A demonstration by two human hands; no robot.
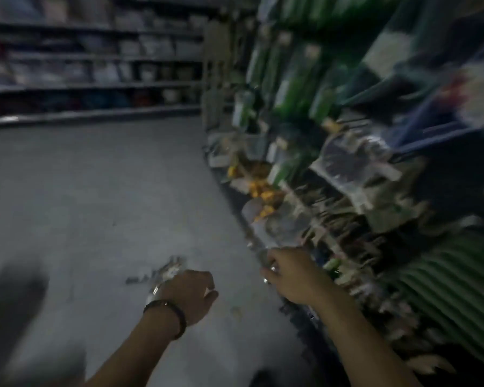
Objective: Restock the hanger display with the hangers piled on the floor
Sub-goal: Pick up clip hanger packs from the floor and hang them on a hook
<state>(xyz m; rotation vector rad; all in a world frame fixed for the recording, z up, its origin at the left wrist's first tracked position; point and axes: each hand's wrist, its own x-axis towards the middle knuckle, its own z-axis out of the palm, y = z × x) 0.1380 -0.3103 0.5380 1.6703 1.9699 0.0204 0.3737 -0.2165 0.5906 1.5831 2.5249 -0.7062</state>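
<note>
Store aisle, head view, heavily motion-blurred. The grey floor is filling the left half of the frame. The hanger display is running along the right side from far to near. Dark shelving is crossing the background, its stock showing only as pale blocks.

On the display, green packs are hanging in the upper rows, and a close-packed row of green hangers is sitting at the lower right.

The floor pile (a small pale heap, too smeared to pick out single hangers) is lying on the floor just beyond the left hand and well apart from the display.

The left hand, with a dark band on its wrist, is hovering over the floor with its fingers curled inward; whether it is holding anything cannot be told.

The right hand is reaching to the near edge of the display, fingers bent around something pale and glinting; what it is cannot be told.
</note>
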